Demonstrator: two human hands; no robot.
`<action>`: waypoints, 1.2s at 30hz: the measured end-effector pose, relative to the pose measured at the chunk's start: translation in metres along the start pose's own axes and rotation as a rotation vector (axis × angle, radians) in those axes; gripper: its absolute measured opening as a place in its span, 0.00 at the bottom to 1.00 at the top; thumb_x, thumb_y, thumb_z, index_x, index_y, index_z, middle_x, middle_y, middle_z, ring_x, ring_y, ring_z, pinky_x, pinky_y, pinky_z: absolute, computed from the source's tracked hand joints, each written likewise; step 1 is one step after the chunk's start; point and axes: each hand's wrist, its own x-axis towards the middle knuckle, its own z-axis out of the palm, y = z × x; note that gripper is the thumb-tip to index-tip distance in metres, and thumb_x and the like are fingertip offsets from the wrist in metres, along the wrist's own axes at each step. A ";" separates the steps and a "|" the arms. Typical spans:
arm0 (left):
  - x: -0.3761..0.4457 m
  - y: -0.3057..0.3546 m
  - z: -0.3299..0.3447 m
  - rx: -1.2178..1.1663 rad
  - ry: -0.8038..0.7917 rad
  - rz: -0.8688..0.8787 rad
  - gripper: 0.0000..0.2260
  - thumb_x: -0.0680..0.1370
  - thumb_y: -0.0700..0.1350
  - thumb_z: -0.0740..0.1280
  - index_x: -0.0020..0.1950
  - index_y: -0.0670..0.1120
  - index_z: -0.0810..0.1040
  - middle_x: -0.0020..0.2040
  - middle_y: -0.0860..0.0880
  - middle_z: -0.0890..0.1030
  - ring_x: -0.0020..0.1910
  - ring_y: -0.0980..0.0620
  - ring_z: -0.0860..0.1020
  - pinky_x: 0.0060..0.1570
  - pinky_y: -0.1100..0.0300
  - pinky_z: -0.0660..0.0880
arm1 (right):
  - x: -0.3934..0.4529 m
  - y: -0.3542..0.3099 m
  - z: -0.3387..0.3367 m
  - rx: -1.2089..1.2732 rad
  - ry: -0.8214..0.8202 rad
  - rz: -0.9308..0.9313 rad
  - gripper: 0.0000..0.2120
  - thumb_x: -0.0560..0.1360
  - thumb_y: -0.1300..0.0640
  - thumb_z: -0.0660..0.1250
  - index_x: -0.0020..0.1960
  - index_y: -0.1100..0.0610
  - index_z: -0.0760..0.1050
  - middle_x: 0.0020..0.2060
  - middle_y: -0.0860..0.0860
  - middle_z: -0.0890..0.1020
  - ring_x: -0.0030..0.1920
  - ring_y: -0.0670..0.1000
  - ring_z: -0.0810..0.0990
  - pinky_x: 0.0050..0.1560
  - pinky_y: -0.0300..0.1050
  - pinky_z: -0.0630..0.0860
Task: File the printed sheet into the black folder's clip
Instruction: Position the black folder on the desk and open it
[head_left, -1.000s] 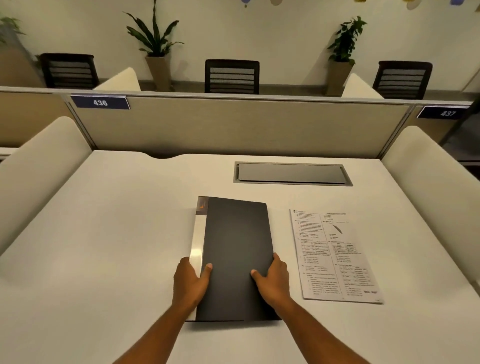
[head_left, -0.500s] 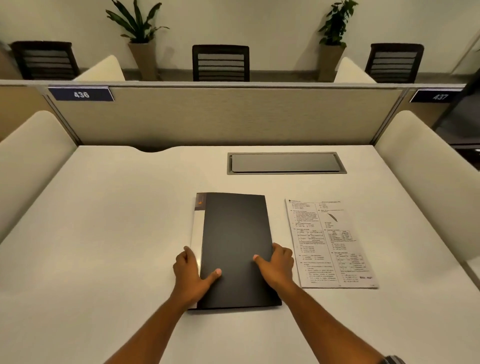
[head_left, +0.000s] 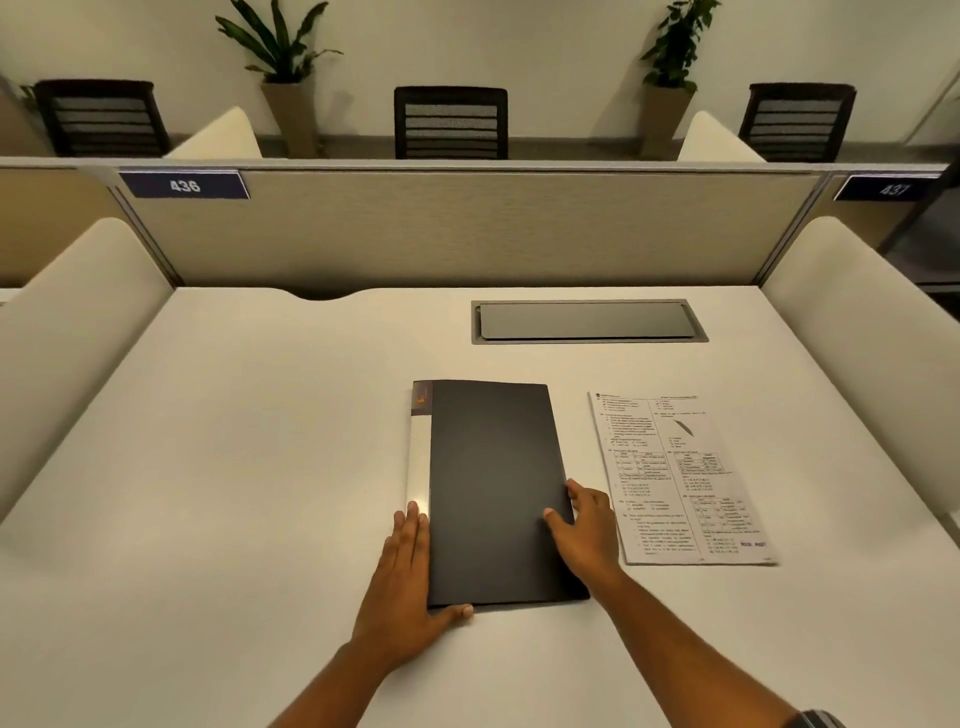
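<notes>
The black folder (head_left: 493, 467) lies closed on the white desk, with a pale spine strip along its left side. To its right the printed sheet (head_left: 670, 467) lies flat, apart from the folder. My left hand (head_left: 402, 587) rests flat along the spine near the folder's lower left corner, thumb stretched under the bottom edge. At the cover's right edge sits my right hand (head_left: 587, 530), thumb on top of the cover and fingers curled at the edge. The clip inside the folder is hidden.
The desk (head_left: 234, 467) has a grey cable hatch (head_left: 587, 322) set in behind the folder. A beige partition (head_left: 467, 228) closes the back, and padded side dividers (head_left: 67, 322) (head_left: 872, 322) stand left and right. Chairs and potted plants are beyond.
My left hand slid off the cover to the spine, thumb now at the bottom edge. My right hand shifted outward to the cover's right edge. The folder stays closed and the sheet has not moved.
</notes>
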 end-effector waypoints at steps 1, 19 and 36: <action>0.000 0.000 -0.002 -0.006 -0.004 0.008 0.58 0.66 0.80 0.56 0.77 0.46 0.30 0.77 0.52 0.28 0.77 0.51 0.30 0.77 0.55 0.38 | 0.000 0.000 -0.002 0.018 -0.012 0.004 0.30 0.77 0.51 0.73 0.76 0.53 0.68 0.70 0.54 0.73 0.68 0.57 0.76 0.68 0.54 0.75; -0.012 0.005 -0.016 0.012 0.099 0.004 0.40 0.76 0.70 0.53 0.81 0.51 0.43 0.80 0.52 0.48 0.78 0.50 0.52 0.76 0.55 0.55 | -0.025 -0.087 -0.047 0.936 -0.205 0.156 0.12 0.81 0.49 0.67 0.58 0.55 0.82 0.46 0.53 0.88 0.44 0.53 0.87 0.45 0.46 0.84; -0.016 -0.004 -0.033 -0.961 0.528 -0.348 0.12 0.79 0.56 0.61 0.59 0.54 0.76 0.53 0.57 0.82 0.52 0.58 0.81 0.55 0.55 0.79 | -0.018 -0.077 0.050 -0.223 -0.310 -0.377 0.24 0.79 0.43 0.67 0.72 0.50 0.74 0.73 0.51 0.73 0.73 0.55 0.70 0.73 0.54 0.70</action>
